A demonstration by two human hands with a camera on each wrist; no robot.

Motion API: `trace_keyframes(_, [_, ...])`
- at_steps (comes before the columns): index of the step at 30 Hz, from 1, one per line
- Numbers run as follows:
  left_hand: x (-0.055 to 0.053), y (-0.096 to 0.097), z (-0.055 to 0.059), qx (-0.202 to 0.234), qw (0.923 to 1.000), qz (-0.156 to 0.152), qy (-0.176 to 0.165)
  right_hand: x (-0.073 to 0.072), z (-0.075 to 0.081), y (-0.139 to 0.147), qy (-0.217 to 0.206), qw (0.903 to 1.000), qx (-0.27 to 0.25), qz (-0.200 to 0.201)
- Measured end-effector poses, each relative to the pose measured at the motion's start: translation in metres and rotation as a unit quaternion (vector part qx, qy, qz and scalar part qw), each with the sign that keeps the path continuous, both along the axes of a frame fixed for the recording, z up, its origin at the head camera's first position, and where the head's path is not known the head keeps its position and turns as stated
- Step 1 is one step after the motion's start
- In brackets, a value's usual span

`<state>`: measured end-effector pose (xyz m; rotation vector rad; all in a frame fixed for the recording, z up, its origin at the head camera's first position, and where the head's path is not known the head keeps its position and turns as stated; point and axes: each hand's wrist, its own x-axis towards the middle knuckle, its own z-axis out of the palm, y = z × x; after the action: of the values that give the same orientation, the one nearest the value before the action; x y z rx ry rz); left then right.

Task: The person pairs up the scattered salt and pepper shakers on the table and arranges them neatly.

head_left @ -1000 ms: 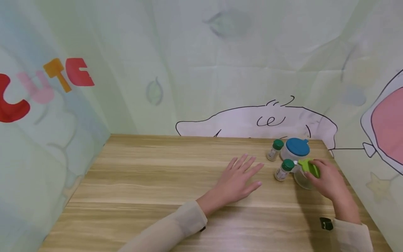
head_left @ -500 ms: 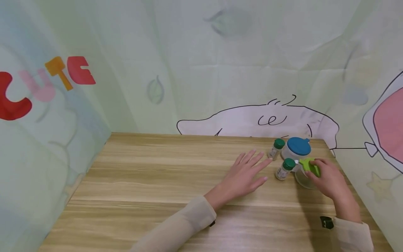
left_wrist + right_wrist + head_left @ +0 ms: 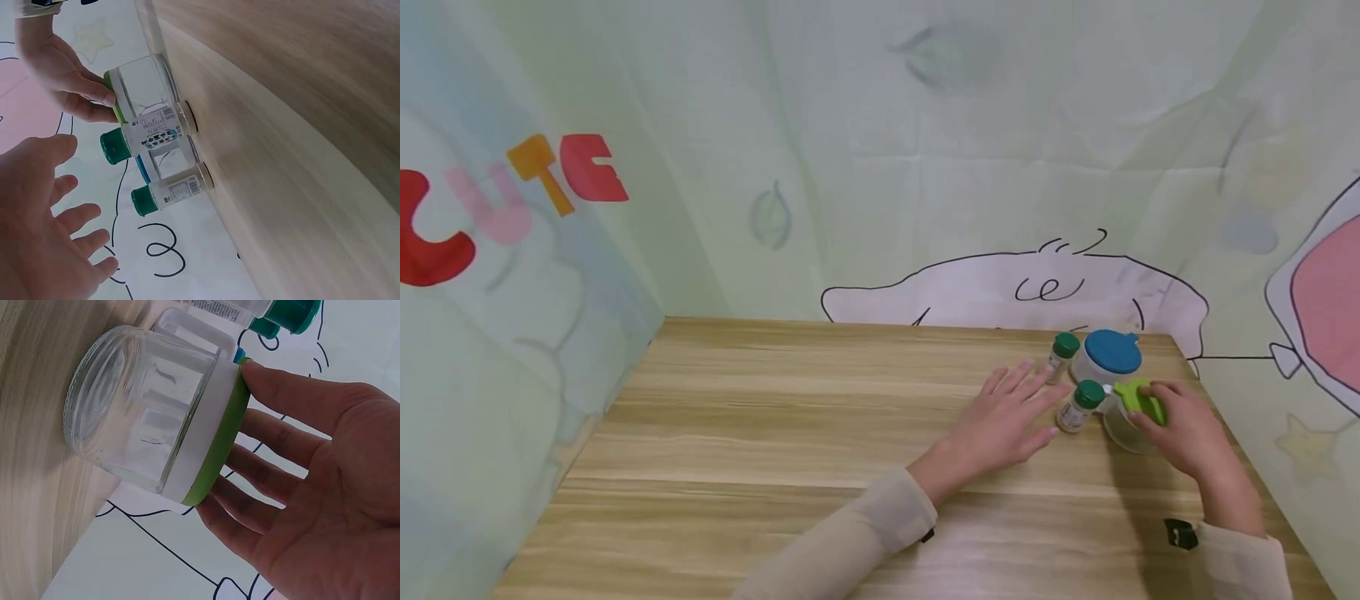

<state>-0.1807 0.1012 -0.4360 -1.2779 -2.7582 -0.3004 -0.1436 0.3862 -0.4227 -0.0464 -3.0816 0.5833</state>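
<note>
My right fingers [image 3: 278, 437] pinch the green lid [image 3: 223, 440] of the clear jar [image 3: 147, 412], which lies directly beneath them, axis vertical, on the worktop [image 3: 737, 417]; my right hand is nearer. My left fingers [image 3: 78, 215], spread, hold nothing; the near bottle [image 3: 1070, 417] stands just right of them. Count: two bottles, including the far bottle [image 3: 1063, 348]; two jars, including the blue-lidded jar [image 3: 1112, 352].

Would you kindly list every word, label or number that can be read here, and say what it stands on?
"CUTE": coloured letters on the left wall covering.
Nearer green-capped bottle: label print and a barcode, too small and blurred to read.
Farther green-capped bottle: likewise unreadable.
Green-lidded jar and blue-lidded jar: no readable text.
</note>
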Motion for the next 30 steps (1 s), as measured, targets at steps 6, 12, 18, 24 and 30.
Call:
trace_keyframes(6, [-0.002, 0.007, -0.003, 0.014, 0.9999, -0.004, -0.005, 0.001, -0.001, 0.0, 0.002, 1.0, 0.002, -0.002])
trace_keyframes(12, [-0.003, 0.014, -0.002, 0.014, 0.9998, -0.006, -0.014, 0.0, -0.003, 0.0, 0.005, 1.0, 0.001, 0.007])
trace_keyframes(18, [-0.004, 0.022, -0.001, 0.02, 0.9995, -0.01, -0.02, 0.0, -0.005, 0.004, 0.013, 0.9999, -0.004, 0.003])
trace_keyframes(24, [-0.006, 0.028, -0.001, 0.018, 0.9996, -0.011, -0.017, -0.001, -0.006, 0.005, 0.012, 0.9999, -0.005, 0.002])
trace_keyframes(30, [-0.009, 0.034, -0.004, 0.016, 0.9998, -0.012, 0.005, -0.001, -0.006, 0.004, 0.014, 0.9998, -0.008, 0.009])
